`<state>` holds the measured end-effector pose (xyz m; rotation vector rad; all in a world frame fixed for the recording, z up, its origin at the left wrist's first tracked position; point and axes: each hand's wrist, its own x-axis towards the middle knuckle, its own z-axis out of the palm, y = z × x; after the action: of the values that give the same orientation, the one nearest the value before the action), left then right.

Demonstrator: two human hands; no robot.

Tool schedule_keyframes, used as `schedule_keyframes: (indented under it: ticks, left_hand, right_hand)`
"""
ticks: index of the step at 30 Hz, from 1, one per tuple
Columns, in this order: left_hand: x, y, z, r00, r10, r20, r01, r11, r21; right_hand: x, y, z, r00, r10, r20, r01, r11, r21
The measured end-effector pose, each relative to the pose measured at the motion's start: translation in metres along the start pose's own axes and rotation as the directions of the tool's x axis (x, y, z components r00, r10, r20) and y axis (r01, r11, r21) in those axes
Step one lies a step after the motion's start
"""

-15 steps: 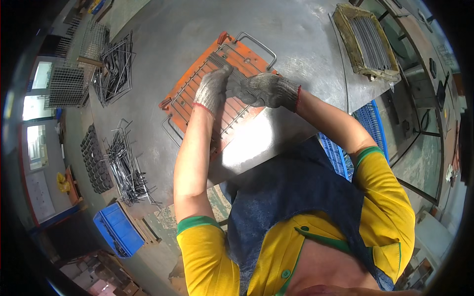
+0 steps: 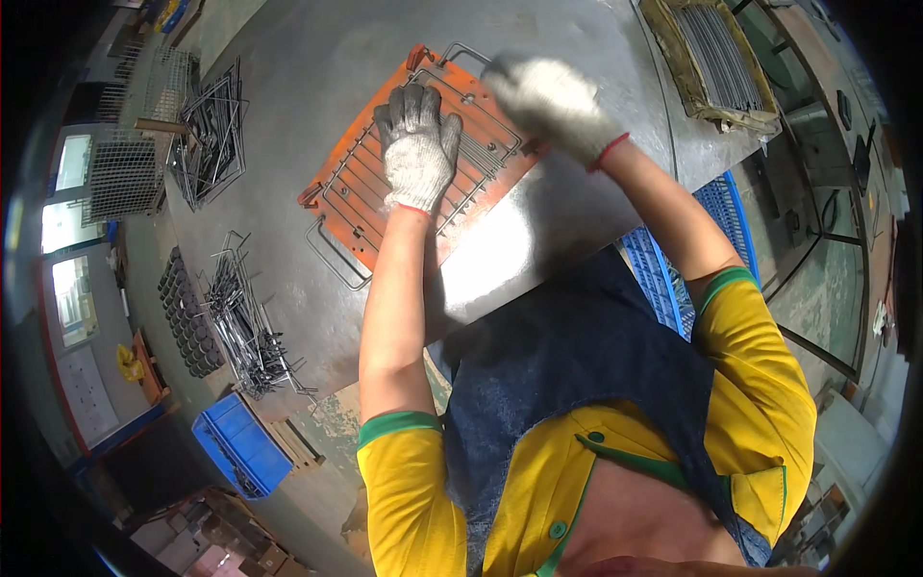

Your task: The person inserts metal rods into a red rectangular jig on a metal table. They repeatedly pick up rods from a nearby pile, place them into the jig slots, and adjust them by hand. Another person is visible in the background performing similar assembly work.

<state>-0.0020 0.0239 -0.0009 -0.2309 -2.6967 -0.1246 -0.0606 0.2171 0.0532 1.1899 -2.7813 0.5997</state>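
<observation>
Several thin, straight metal rods [image 2: 365,183] lie spaced across an orange board [image 2: 356,137], apparently set out; a bunch of rods [image 2: 476,154] beside the left hand [image 2: 418,144] seems not yet spaced, suggesting a part-finished layout. The board, flat and four-sided, rests on the smooth, grey metal surface [image 2: 288,106]; a rounded bent-wire loop [image 2: 461,45] projects beyond it. Left grip: knit-gloved, palm down, fingers extended over the rods. Right hand [image 2: 543,91]: blurred, near the board's far corner; grip cannot be told.

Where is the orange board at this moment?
In the head view, the orange board lies on the grey metal table, upper middle, beneath the gloved left hand.
</observation>
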Motion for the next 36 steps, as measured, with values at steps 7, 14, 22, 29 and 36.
schedule_keyframes:
  ticks: [7, 14, 22, 29, 36]
  left_hand:
    - [0.001, 0.008, -0.005, 0.997, 0.069, 0.039, -0.068, 0.997, -0.029]
    - [-0.028, 0.031, -0.008, 0.979, 0.178, 0.097, -0.17, 0.981, -0.09]
    - [-0.052, 0.01, -0.045, 0.942, 0.259, 0.214, -0.25, 0.966, -0.066]
    - [-0.026, 0.032, -0.058, 0.975, 0.219, 0.039, -0.22, 0.976, 0.005]
    - [-0.069, 0.015, -0.064, 0.899, 0.241, 0.364, -0.208, 0.97, -0.129]
  right_hand:
    - [0.015, 0.033, 0.041, 0.874, 0.433, 0.22, -0.484, 0.74, 0.468]
    - [-0.04, 0.041, 0.066, 0.906, 0.418, 0.064, -0.391, 0.772, 0.501]
    - [-0.048, 0.029, 0.059, 0.844, 0.525, 0.114, -0.497, 0.682, 0.536]
    - [-0.048, 0.029, 0.067, 0.841, 0.535, 0.08, -0.482, 0.675, 0.559]
    - [-0.048, 0.046, 0.09, 0.891, 0.438, -0.122, -0.358, 0.842, 0.404]
